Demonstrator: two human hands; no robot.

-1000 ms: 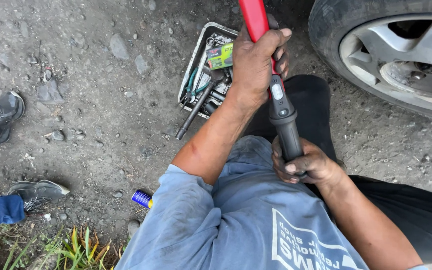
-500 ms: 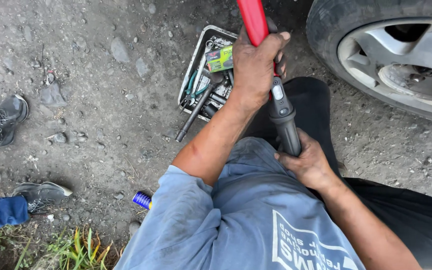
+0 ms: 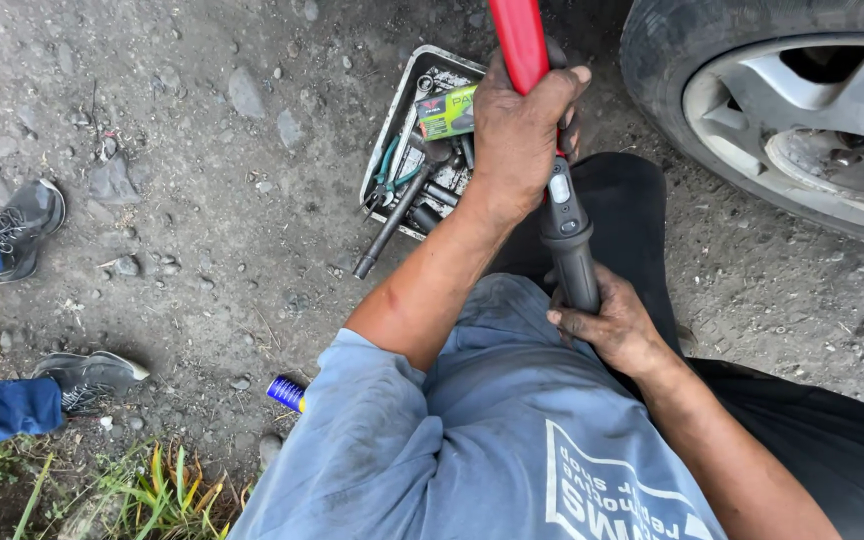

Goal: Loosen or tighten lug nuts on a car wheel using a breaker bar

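Observation:
My left hand is closed around a long tool where its red shaft meets the black lower part. My right hand grips the black handle at the bottom end, close to my lap. The tool stands nearly upright in front of me, and its top runs out of the frame. Behind my left hand a metal tray lies on the ground with pliers, sockets and a green box in it. A long black bar sticks out of the tray toward me.
A car tyre with a silver wheel stands at the upper right. Another person's shoes and blue trouser legs are at the left edge. A blue can lies by my left elbow. The gravel ground has grass at the bottom left.

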